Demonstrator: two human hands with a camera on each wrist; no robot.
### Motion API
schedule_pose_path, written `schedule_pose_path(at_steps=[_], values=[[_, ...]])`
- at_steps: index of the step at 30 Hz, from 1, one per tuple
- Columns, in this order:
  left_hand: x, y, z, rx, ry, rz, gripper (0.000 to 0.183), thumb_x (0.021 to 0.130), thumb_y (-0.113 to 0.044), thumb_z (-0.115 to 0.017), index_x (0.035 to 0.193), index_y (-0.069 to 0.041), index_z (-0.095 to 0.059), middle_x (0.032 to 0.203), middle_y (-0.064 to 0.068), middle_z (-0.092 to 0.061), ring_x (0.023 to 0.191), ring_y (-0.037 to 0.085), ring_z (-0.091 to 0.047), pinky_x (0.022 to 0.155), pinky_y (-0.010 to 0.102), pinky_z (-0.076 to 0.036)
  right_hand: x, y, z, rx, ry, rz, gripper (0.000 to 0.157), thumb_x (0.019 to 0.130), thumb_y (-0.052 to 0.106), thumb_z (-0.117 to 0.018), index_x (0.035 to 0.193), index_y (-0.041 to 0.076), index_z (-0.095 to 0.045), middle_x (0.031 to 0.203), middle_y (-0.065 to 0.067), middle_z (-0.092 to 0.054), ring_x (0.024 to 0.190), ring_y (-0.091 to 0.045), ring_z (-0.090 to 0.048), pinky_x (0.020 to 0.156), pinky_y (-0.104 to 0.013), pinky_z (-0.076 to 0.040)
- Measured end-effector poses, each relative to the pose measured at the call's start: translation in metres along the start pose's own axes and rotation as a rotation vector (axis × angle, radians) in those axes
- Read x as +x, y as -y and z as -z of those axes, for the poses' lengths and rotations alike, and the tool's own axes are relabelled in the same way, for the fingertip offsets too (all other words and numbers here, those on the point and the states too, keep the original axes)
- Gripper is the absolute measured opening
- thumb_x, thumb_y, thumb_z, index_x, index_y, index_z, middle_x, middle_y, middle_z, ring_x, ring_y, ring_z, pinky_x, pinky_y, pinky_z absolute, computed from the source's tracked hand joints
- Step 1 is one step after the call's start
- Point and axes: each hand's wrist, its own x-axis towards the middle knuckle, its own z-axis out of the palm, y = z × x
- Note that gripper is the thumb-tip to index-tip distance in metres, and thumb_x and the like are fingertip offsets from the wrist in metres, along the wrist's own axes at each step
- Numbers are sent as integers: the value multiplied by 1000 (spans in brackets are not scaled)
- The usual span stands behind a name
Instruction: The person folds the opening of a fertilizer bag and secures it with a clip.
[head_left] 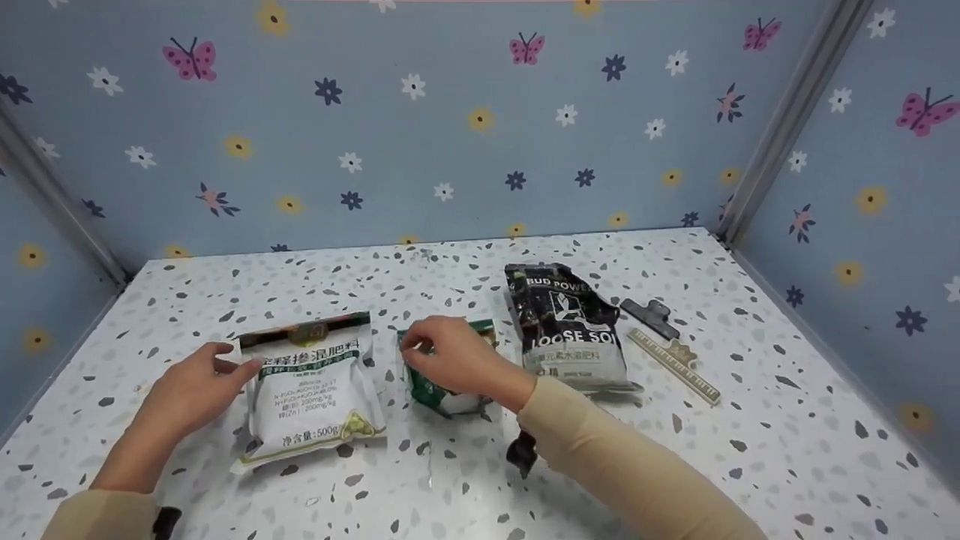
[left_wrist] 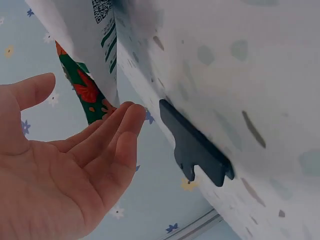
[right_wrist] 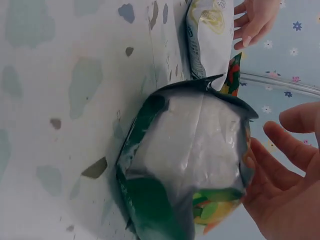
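A white and black fertilizer bag (head_left: 311,401) marked 500g lies on the left of the table. My left hand (head_left: 191,390) is at its left edge, fingers loosely bent and holding nothing; in the left wrist view the palm of the left hand (left_wrist: 75,170) faces the bag's lower side. To the right lies a smaller green pouch (head_left: 442,401), its silvery-white base facing the right wrist camera. Over its top is my right hand (head_left: 457,356). The thumb and fingers of the right hand (right_wrist: 290,175) are loosely bent and spread beside the pouch, not pinching it.
A black-topped LOOSE SOIL bag (head_left: 570,330) lies right of the pouch. Beyond it are a dark clip (head_left: 651,318) and a cream ruler (head_left: 675,364). A dark notched piece (left_wrist: 195,145) stands out from the table in the left wrist view. Patterned walls (head_left: 420,150) enclose the table.
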Motion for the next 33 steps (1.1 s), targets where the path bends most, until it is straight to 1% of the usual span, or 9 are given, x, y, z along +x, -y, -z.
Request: schedule_pose_path(at_steps=[6, 10, 13, 16, 20, 23, 28, 30, 33], values=[[3, 1, 1, -104, 13, 4, 96, 100, -64, -36, 150, 15, -15, 144, 39, -36, 125, 56, -42, 95, 65, -38, 17, 13, -11, 101, 78, -136, 34, 101, 26, -59, 131, 11, -62, 128, -2, -63, 109, -10, -61, 87, -27, -51], [7, 0, 0, -197, 33, -1, 95, 100, -64, -37, 151, 13, -16, 146, 40, -32, 128, 54, -41, 98, 64, -38, 27, 17, -15, 130, 78, -248, 43, 99, 32, -60, 139, 15, -57, 136, -4, -58, 119, -16, -57, 95, -33, -48], [9, -1, -2, -270, 65, 17, 96, 100, -63, -39, 152, 13, -15, 146, 39, -34, 128, 50, -46, 99, 61, -40, 34, 15, -19, 147, 70, -322, 48, 99, 37, -61, 143, 19, -54, 141, -4, -54, 123, -20, -54, 97, -38, -47], [11, 0, -4, -337, 91, 52, 97, 99, -63, -40, 153, 12, -12, 146, 37, -35, 129, 47, -47, 101, 58, -40, 40, 12, -25, 183, 76, -360, 50, 98, 39, -61, 144, 21, -52, 143, -4, -52, 125, -22, -53, 98, -40, -46], [14, 3, -4, -411, 94, 80, 96, 100, -61, -40, 154, 11, -7, 147, 37, -34, 131, 46, -45, 100, 53, -42, 47, 12, -30, 238, 72, -376, 50, 98, 38, -61, 143, 20, -53, 141, -4, -54, 121, -21, -55, 97, -40, -46], [20, 3, -5, -458, 102, 92, 96, 101, -60, -40, 155, 9, -2, 149, 37, -31, 133, 46, -42, 100, 49, -44, 49, 14, -33, 302, 64, -397, 48, 98, 36, -62, 142, 19, -54, 138, -3, -56, 111, -22, -61, 94, -41, -48], [26, 3, -7, -514, 141, 99, 97, 100, -61, -42, 155, 7, 2, 153, 35, -25, 136, 46, -38, 104, 49, -41, 49, 20, -40, 443, 99, -436, 49, 98, 32, -64, 143, 17, -52, 124, 1, -60, 99, -21, -63, 90, -44, -48], [26, 4, -7, -532, 150, 94, 97, 100, -61, -42, 155, 6, 1, 153, 35, -26, 136, 46, -38, 106, 51, -39, 50, 22, -44, 501, 116, -436, 49, 98, 30, -63, 143, 15, -51, 113, -4, -62, 92, -21, -59, 87, -44, -47], [26, 6, -7, -560, 156, 84, 95, 101, -59, -43, 156, 6, 0, 152, 34, -30, 135, 44, -42, 108, 52, -37, 51, 23, -47, 602, 125, -445, 47, 98, 27, -64, 141, 13, -52, 112, -3, -62, 100, -18, -59, 92, -40, -47]])
